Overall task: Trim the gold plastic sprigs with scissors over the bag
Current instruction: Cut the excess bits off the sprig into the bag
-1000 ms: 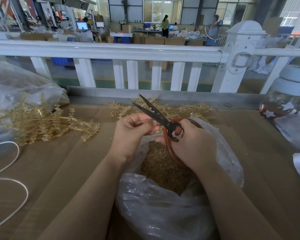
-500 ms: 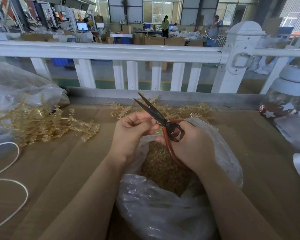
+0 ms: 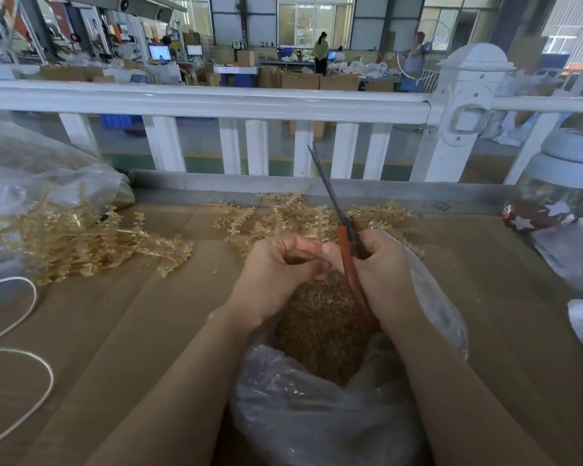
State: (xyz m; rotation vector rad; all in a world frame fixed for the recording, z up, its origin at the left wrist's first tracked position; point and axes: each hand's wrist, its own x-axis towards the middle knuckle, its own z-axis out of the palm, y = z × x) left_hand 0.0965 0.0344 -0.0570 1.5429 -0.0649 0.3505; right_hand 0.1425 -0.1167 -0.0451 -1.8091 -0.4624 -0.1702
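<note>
Brown cardboard tabletop (image 3: 132, 317) lies under your hands, a white railing (image 3: 202, 102) beyond it. Your right hand (image 3: 381, 264) grips red-handled dark scissors (image 3: 345, 240), blades together and pointing up and away. Your left hand (image 3: 276, 267) pinches a thin gold plastic sprig (image 3: 321, 227) just left of them, above the clear plastic bag of gold trimmings (image 3: 320, 415). More sprigs lie in a far heap (image 3: 283, 213) and a left pile (image 3: 78, 240).

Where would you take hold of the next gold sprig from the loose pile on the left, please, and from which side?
I would pinch a bare stem end in the left sprig pile, coming in from the right, the bag side. Several sprigs poke out that way onto the open cardboard, free of the tangle, while the pile's far left runs under a clear plastic bag. The left hand sits nearest.
</note>
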